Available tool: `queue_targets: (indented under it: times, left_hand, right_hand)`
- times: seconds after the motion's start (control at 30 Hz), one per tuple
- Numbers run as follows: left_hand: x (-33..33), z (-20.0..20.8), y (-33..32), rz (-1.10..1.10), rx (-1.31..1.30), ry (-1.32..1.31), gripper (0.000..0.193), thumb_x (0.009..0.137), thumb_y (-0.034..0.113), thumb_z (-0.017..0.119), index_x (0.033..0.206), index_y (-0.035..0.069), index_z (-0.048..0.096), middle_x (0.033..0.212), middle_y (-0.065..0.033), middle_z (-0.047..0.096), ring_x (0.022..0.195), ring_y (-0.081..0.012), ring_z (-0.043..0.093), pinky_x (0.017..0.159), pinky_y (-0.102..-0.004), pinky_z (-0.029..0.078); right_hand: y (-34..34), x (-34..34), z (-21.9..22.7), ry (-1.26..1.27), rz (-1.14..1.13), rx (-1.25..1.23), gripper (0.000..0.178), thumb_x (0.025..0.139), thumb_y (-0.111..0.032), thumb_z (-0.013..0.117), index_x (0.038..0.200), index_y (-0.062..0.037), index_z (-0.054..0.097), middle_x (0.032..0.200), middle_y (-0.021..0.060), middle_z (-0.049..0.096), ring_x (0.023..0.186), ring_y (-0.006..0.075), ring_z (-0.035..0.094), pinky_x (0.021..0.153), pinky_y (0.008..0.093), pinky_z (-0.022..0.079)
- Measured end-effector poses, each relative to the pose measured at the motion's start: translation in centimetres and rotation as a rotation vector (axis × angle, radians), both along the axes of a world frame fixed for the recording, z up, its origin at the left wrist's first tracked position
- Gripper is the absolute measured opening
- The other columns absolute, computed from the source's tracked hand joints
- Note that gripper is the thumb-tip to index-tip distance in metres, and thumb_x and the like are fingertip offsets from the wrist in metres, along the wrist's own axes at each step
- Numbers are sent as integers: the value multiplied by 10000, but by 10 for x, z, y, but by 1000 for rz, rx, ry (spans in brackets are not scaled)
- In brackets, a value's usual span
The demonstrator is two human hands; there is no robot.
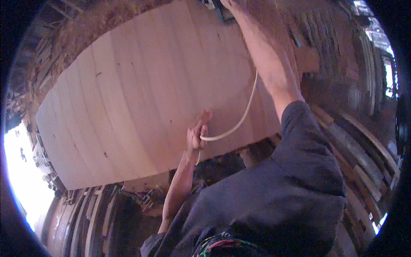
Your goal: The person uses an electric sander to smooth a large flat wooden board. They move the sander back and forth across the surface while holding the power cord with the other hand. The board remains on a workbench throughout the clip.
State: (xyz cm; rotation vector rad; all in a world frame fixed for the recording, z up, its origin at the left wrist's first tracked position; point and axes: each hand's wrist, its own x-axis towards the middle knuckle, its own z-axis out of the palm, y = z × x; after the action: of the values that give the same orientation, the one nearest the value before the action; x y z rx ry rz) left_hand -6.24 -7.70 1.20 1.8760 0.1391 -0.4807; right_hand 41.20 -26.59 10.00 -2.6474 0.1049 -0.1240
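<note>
A pale cord (233, 128) passes through my left hand (198, 132), which is closed round it over the near edge of a large wooden panel (141, 90). The cord's short end hangs below that hand; the other side curves up to the right and passes behind my right forearm. My right arm reaches far across the panel. At the top edge of the view, my right hand (227, 3) is mostly cut off, beside a dark tool-like object (223, 13) at the panel's far side. Its fingers are hidden.
Stacked boards (355, 145) lie on the right, and more planks (90, 218) lie at the lower left. Brown shavings or sawdust (92, 28) spread beyond the panel's far left edge. Bright light (25, 167) comes in at the left.
</note>
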Motion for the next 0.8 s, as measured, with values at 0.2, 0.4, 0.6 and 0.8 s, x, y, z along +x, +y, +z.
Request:
queue_targets:
  times: [0.2,0.4,0.6,0.8]
  left_hand:
    - [3,-20,-16,133,-60,-331,560,1108,447,475,1373,-8,667,1171,-191,759,994,-333,695,920,-475,536]
    - [14,-13,-15,92,-103,-385,590,1118,470,410,1467,40,613,1447,-224,657,1438,-420,548,1159,-500,456]
    - [16,-21,-18,24,33,-488,562,1127,452,404,1477,63,607,1469,-214,640,1455,-457,507,1211,-527,406]
    - [18,-34,-15,-97,75,-611,492,1114,374,476,1460,57,625,1482,-215,628,1468,-452,489,1248,-530,360]
  right_hand:
    - [-50,-122,-24,-236,-51,56,728,1113,-579,394,1324,71,643,1309,328,679,1242,457,652,1028,548,532]
    - [-105,-402,5,-169,-121,278,514,1110,-429,529,1308,27,659,1159,274,733,1093,444,710,950,499,550]
    - [-157,-667,0,39,-339,267,379,1057,-264,619,1309,18,632,1019,221,753,883,411,749,748,462,579]
    - [-157,-641,-2,4,-327,274,402,1056,-313,625,1279,21,644,1048,223,764,913,423,754,786,481,579]
